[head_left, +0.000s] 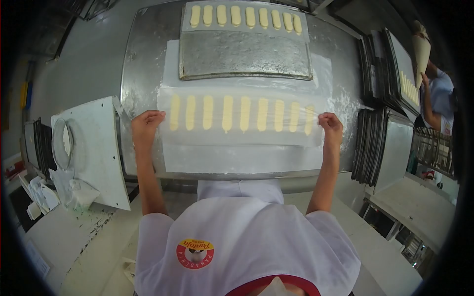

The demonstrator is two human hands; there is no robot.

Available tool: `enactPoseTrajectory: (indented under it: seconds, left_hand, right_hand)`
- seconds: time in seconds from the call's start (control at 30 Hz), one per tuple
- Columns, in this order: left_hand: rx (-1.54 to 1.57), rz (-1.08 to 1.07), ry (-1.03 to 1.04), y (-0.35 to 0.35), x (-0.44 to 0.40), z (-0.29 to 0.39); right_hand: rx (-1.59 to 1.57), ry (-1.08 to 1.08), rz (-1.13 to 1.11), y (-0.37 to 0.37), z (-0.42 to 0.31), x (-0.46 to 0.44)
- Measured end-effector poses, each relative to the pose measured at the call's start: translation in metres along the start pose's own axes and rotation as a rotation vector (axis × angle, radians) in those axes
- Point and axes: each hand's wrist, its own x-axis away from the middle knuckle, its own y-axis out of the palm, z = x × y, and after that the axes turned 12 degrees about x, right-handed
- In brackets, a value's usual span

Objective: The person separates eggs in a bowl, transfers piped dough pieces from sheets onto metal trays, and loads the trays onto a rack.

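Note:
Between my hands stretches a sheet of parchment paper [197, 137] bearing a row of several pale yellow piped batter strips [227, 112]. My left hand [148, 126] pinches its left edge and my right hand [332, 128] pinches its right edge, both closed with fingertips on the paper. Wrinkles run across the sheet near the right hand. Under it lie white paper sheets [197, 160] on the metal table. Just beyond stands a metal baking tray [244, 54]; along its far side a strip of paper carries another row of batter strips [236, 16].
Stacked trays [370, 143] stand right of the metal table [140, 64]. Past them a co-worker's arm [430, 103] holds a piping bag [421, 52] over a tray of batter strips [409, 89]. On the left are a white board [94, 148] and a plastic bag [81, 193].

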Motion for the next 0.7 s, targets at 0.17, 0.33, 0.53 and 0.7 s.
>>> enactPoseTrajectory:
  seconds: [0.17, 0.33, 0.53, 0.7]
  left_hand:
    - [-0.187, 0.018, -0.024, 0.013, -0.014, -0.035]
    - [-0.198, 0.041, -0.062, 0.019, -0.010, -0.024]
    - [-0.060, 0.011, -0.019, 0.010, -0.013, -0.028]
    - [-0.063, 0.029, -0.012, 0.003, -0.001, 0.006]
  right_hand:
    - [0.195, 0.097, 0.002, 0.019, 0.034, -0.012]
    - [0.229, 0.190, 0.067, 0.026, 0.024, -0.005]
    - [-0.010, 0.085, -0.023, 0.013, 0.028, -0.007]
    - [0.026, 0.061, -0.023, 0.001, 0.001, 0.001]
